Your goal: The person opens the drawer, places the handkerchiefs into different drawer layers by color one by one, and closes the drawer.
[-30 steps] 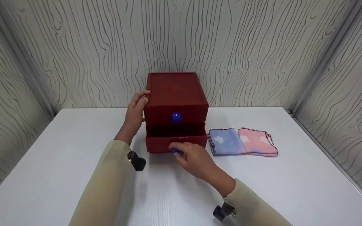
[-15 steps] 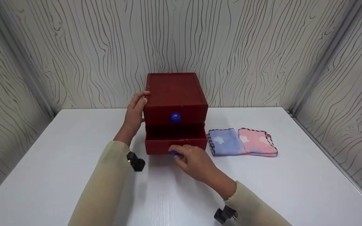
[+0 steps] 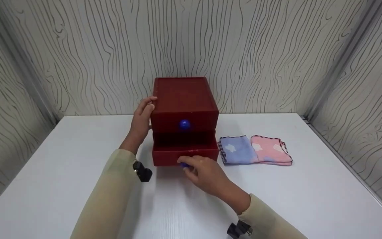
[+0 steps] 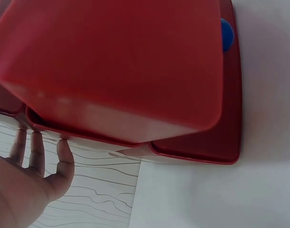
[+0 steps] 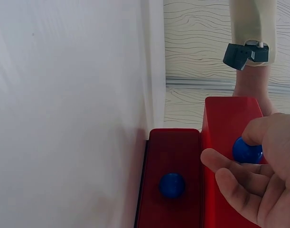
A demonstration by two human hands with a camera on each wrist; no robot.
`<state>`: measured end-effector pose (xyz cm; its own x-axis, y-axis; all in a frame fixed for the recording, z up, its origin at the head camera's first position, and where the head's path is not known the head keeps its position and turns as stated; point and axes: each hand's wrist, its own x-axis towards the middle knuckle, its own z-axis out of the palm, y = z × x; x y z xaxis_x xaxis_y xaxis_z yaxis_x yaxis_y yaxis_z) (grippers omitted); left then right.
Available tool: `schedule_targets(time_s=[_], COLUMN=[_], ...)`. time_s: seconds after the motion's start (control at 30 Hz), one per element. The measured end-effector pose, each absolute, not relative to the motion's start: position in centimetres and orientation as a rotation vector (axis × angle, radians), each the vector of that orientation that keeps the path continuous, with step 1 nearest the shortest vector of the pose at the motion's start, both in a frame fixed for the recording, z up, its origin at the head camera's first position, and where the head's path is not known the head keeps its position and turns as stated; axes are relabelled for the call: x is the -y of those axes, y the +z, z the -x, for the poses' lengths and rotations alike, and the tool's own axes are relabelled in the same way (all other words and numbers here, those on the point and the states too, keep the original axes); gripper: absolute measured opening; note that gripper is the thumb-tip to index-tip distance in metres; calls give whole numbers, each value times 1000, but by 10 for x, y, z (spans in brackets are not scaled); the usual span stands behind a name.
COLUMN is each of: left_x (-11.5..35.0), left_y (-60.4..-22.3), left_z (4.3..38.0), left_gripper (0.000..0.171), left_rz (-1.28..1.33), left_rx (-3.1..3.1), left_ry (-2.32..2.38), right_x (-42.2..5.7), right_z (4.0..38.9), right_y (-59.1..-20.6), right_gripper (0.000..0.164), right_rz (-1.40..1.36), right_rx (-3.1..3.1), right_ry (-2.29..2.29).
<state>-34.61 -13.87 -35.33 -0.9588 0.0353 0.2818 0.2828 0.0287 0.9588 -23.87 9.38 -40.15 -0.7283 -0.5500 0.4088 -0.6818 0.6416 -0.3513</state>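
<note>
A dark red two-drawer cabinet (image 3: 182,94) stands on the white table, with a blue round knob (image 3: 184,124) on its upper drawer, which is closed. The lower drawer (image 3: 166,158) is pulled out, and its dark inside shows no contents. My right hand (image 3: 207,174) pinches the lower drawer's blue knob (image 5: 247,151) between thumb and index finger; the other fingers lie loosely bent beneath. Against the cabinet's left side my left hand (image 3: 141,118) rests, fingertips at its upper edge. In the left wrist view those fingers (image 4: 37,154) touch the cabinet's side.
Right of the cabinet lie a folded blue cloth (image 3: 237,150) and a folded pink cloth (image 3: 270,149), side by side, with white patches and checked edging. Behind the table (image 3: 61,172) rises a wood-grain patterned wall (image 3: 111,49), and similar panels flank both sides.
The lower drawer has slid a little further out toward me, with my right hand drawing back on its knob. My left hand has stayed at the cabinet's side.
</note>
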Motion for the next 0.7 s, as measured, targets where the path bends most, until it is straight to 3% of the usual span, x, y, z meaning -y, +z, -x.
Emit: schedule_targets(time_s=[0.7], left_x=[138], left_y=[-353], left_z=[346], left_gripper=[39], left_rz=[306], left_rx=[2095], left_ry=[-2064], right_x=[-95], right_z=[229], right_y=[-403], right_gripper=[23], right_rz=[-1035], right_rx=[2596], right_ry=[683])
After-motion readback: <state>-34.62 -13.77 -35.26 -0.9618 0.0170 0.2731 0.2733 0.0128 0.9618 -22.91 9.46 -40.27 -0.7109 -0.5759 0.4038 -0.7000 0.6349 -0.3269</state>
